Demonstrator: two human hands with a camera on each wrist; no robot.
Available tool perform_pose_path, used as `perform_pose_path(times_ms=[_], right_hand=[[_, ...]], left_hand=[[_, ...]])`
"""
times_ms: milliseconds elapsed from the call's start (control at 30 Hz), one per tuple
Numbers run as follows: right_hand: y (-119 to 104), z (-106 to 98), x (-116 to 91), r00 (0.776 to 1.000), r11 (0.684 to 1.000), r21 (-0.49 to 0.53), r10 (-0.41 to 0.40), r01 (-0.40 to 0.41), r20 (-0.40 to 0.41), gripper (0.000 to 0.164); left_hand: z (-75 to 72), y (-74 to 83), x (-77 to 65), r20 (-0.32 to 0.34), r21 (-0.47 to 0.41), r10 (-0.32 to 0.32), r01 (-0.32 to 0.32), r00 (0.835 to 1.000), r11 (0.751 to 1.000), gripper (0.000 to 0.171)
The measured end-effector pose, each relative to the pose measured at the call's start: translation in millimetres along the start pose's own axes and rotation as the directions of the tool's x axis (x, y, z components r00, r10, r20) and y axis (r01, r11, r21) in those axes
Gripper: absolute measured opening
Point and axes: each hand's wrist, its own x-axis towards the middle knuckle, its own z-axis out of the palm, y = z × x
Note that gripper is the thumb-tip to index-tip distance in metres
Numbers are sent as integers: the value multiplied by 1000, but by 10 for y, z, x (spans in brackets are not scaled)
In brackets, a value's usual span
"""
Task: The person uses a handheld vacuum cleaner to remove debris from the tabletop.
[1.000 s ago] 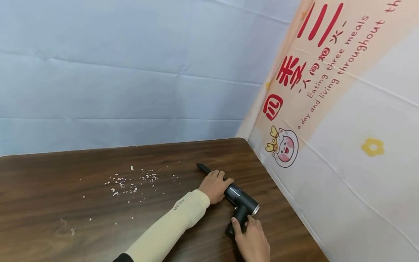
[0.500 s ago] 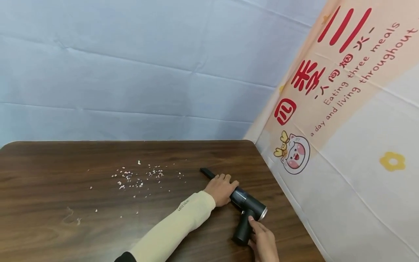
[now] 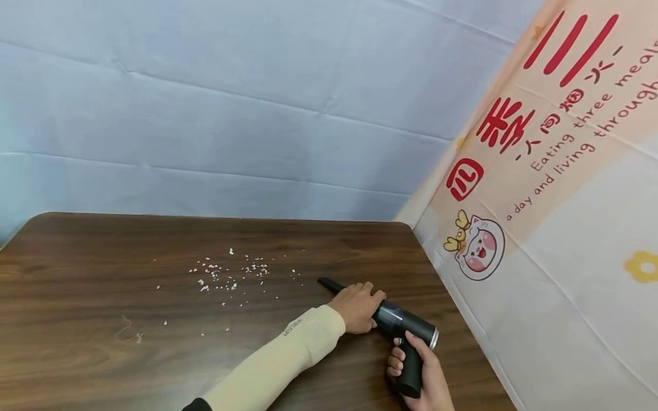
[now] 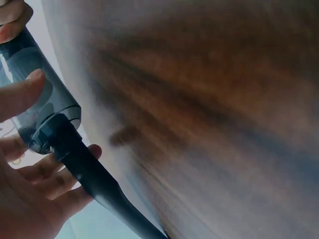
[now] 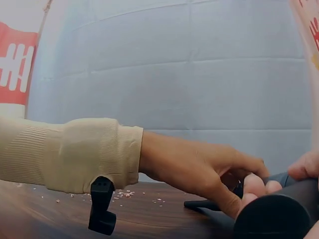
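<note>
A black handheld vacuum cleaner (image 3: 413,324) with a dark see-through section lies at an angle over the right part of the table. Its slim nozzle (image 3: 329,283) points to the far left. My left hand (image 3: 356,308) reaches over its front and holds it where the nozzle joins the body. The left wrist view shows the thumb (image 4: 22,97) on one side of the vacuum and the other fingers across from it. With curled fingers and the thumb up near the body, my right hand (image 3: 432,377) grips the handle (image 3: 411,365). The handle's round end (image 5: 271,216) faces the right wrist camera.
Many small white scraps (image 3: 204,287) are scattered over the middle of the brown wooden table (image 3: 103,240). A pale blue cloth wall (image 3: 205,114) stands behind it. A printed cloth (image 3: 555,274) runs along the right edge.
My right hand has gone from touching the handle to wrapping its fingers round it. The vacuum's handle end has turned a little. The head view has shifted left.
</note>
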Motion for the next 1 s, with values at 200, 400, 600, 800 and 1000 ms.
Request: perform_pose_path(times_ms=[200,400,600,800,1000], right_hand=[[-4,13,-28,998,998,11,60,-60,6,25],[-17,65,-41,994,994,-5,109,-109,23,26],[-12,98,-29,990,990,-21,139,-139,18,26],[18,148,6,992,991,-36,125,-125,-22,26],[52,192,56,995,991,-86,97,-100,-32,26]], left_hand=[[23,16,-36,33,-50,2,0,999,999,63],[37,10,-49,45,-87,-12,16,999,996,69],[38,-11,-71,58,-104,-25,30,998,994,65],[47,-50,-91,63,-120,-39,46,997,992,64],[39,-114,-111,59,-123,-48,55,997,991,61]])
